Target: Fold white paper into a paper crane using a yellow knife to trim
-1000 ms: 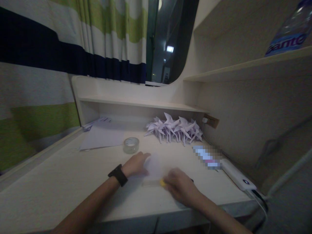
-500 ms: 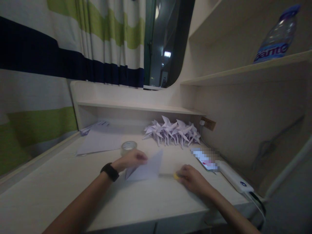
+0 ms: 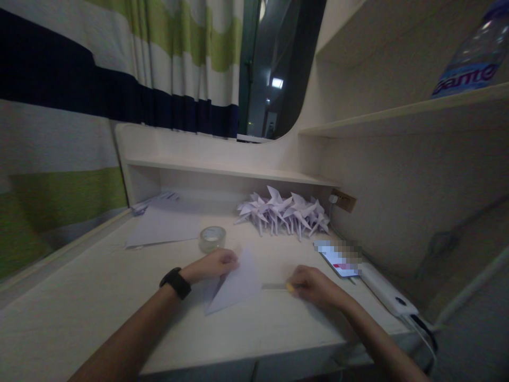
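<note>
Stretches the left arm (image 3: 133,321) in from the near left and the right arm (image 3: 374,331) in from the near right, both bare. Points the left hand (image 3: 212,264) to the right, with the fingers (image 3: 229,258) pinched together. Points the right hand (image 3: 314,286) to the left, with its fingers curled in like a fist. Holds both hands low and apart, the right one a little nearer.

The light is dim and greyish. A small bright rectangle (image 3: 277,83) shines in the dark window (image 3: 292,50), and the phone (image 3: 341,265) screen glows, partly covered by pixel blocks. Soft shadow lies on the desk (image 3: 99,297) near the left hand (image 3: 214,263). The thin strip (image 3: 274,286) at the right hand (image 3: 318,287) is blurred. Near the edge, the bottle (image 3: 471,61) looks stretched and slanted.
</note>
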Motion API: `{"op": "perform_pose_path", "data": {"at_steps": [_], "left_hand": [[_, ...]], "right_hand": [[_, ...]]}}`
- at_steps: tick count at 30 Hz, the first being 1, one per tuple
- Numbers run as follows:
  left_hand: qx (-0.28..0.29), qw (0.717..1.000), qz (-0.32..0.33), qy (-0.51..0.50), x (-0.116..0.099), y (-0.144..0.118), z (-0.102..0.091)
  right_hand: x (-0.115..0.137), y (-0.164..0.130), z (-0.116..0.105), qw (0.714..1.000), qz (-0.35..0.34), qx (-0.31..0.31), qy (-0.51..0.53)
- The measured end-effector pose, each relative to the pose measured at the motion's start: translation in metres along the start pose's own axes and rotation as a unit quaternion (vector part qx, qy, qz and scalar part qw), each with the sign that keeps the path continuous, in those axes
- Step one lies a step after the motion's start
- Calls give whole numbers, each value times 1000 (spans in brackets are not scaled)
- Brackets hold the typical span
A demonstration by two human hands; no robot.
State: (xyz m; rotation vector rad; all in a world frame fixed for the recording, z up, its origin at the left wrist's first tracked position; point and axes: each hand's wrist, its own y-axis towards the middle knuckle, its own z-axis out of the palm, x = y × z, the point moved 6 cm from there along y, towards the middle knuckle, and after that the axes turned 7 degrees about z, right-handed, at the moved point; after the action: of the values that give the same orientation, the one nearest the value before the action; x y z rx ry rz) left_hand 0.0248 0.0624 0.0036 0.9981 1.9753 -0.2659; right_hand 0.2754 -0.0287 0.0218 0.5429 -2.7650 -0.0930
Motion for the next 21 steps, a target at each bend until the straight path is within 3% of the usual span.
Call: {"op": "perform_pose_path", "data": {"at_steps": [4,8,11,16,21], "left_hand": [[-50,998,-3,-33,-2,-1,-10],[-88,987,4,-131,-14,-8,-31],[-67,963,30,-258,-16,-9,-31],[-37,915,59,-397,-9,-4,-19],[-106,900,103,-410,-17,-8,-35]], "right_hand": [[-7,0,2,998,14,35,48],[-17,9,0,984,75,-6,162],[-14,25,5,946,102,-45,305],[21,56,37,859,54,57,506],[26,63,35,835,31,39,548]]}}
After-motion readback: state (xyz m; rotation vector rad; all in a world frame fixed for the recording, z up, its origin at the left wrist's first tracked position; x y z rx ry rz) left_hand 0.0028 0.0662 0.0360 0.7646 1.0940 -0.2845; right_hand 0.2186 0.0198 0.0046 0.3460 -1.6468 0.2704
